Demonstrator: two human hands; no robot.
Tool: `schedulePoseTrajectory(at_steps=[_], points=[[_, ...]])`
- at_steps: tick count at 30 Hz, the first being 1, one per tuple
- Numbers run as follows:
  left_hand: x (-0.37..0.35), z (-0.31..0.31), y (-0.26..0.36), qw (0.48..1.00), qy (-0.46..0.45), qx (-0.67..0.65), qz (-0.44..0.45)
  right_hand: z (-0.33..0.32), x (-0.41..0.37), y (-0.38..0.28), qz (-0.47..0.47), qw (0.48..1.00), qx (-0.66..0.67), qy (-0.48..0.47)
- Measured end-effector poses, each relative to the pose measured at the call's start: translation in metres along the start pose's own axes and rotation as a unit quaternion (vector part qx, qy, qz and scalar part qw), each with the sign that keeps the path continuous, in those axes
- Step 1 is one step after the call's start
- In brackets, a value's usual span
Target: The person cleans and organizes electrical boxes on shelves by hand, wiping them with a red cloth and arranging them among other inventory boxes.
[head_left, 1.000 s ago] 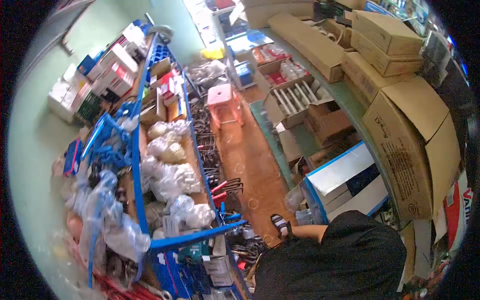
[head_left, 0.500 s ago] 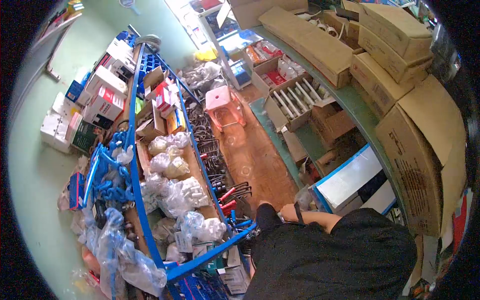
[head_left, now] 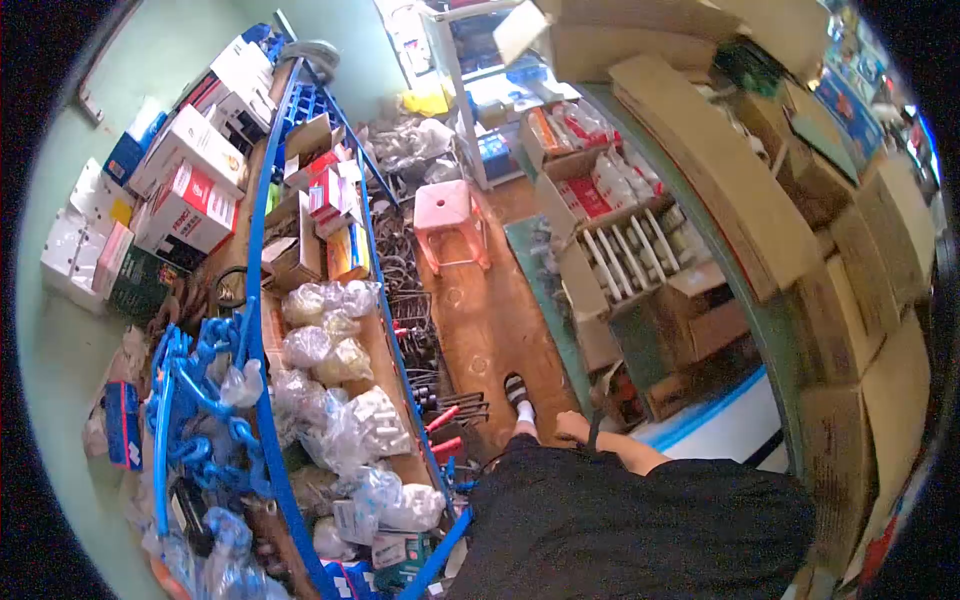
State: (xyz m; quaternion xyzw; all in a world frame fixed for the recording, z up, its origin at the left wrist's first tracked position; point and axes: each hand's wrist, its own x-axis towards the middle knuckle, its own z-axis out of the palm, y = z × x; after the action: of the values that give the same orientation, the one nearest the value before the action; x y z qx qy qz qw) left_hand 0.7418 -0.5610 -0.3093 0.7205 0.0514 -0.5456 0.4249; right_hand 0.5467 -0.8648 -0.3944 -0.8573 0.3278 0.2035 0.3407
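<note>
My right hand (head_left: 572, 428) hangs low beside my dark-clothed body (head_left: 640, 525), with a black band (head_left: 594, 436) at the wrist. Its fingers look curled, but I cannot tell whether it holds anything. It is above the brown floor (head_left: 500, 320) of a narrow shop aisle, close to open cardboard boxes (head_left: 640, 395) on the right. My sandalled foot (head_left: 516, 389) is on the floor just left of the hand. My left hand is out of sight.
A blue shelf rack (head_left: 262, 330) on the left holds bagged white fittings (head_left: 345, 400) and small boxes (head_left: 185, 205). Metal tools (head_left: 440, 395) lie at its foot. A pink stool (head_left: 447, 212) stands in the aisle ahead. Stacked cartons (head_left: 720, 190) line the right side.
The view has moved forward and swung right along the aisle. My foot has stepped ahead, and the right hand stays low at my side. The blue-edged white box is mostly out of view.
</note>
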Motion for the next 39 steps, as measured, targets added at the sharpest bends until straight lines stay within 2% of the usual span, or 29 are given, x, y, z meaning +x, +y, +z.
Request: schedulePoseTrajectory(at_steps=[1, 2, 6, 9, 10, 14, 18, 21, 25, 28, 31, 33, 37, 39], points=[[0.012, 0.002, 0.013, 1.000, -0.006, 0.001, 0.003, -0.014, 0.007, -0.004, 0.023, 0.999, -0.033, -0.020], [0.025, 0.003, 0.027, 1.000, -0.013, 0.004, 0.008, -0.032, 0.015, -0.002, 0.069, 0.997, 0.025, -0.033], [0.071, 0.006, 0.086, 0.999, -0.033, 0.013, 0.035, -0.071, 0.066, 0.014, 0.034, 0.999, -0.016, -0.003], [0.093, 0.004, 0.123, 0.998, -0.024, -0.001, 0.051, -0.109, 0.101, 0.028, 0.013, 0.993, 0.013, -0.120], [0.099, 0.002, 0.132, 0.998, -0.019, -0.005, 0.054, -0.109, 0.117, 0.035, 0.041, 0.993, -0.002, -0.109], [0.116, -0.004, 0.161, 0.999, -0.006, -0.022, 0.049, -0.137, 0.144, 0.040, 0.075, 0.990, 0.112, -0.028], [0.120, -0.015, 0.170, 0.999, 0.018, -0.037, 0.034, -0.169, 0.164, 0.005, 0.135, 0.971, 0.147, 0.130], [0.123, -0.019, 0.171, 0.998, 0.034, -0.049, 0.021, -0.196, 0.192, -0.005, 0.130, 0.969, 0.159, 0.137], [0.136, -0.021, 0.181, 0.997, 0.050, -0.056, 0.001, -0.211, 0.241, 0.001, 0.136, 0.983, 0.117, 0.040], [0.150, -0.020, 0.198, 0.996, 0.061, -0.058, -0.011, -0.224, 0.282, 0.006, 0.145, 0.977, 0.155, -0.020], [0.175, -0.022, 0.232, 0.997, 0.061, -0.051, -0.018, -0.255, 0.317, -0.005, 0.138, 0.978, 0.155, 0.022], [0.196, -0.024, 0.259, 0.997, 0.058, -0.045, -0.022, -0.273, 0.339, -0.005, 0.090, 0.986, 0.138, 0.022], [0.240, -0.020, 0.314, 0.996, 0.068, -0.049, -0.021, -0.300, 0.378, 0.003, 0.065, 0.989, 0.112, -0.073], [0.259, -0.012, 0.337, 0.997, 0.065, -0.049, -0.018, -0.311, 0.385, 0.001, 0.088, 0.989, 0.091, -0.074]])
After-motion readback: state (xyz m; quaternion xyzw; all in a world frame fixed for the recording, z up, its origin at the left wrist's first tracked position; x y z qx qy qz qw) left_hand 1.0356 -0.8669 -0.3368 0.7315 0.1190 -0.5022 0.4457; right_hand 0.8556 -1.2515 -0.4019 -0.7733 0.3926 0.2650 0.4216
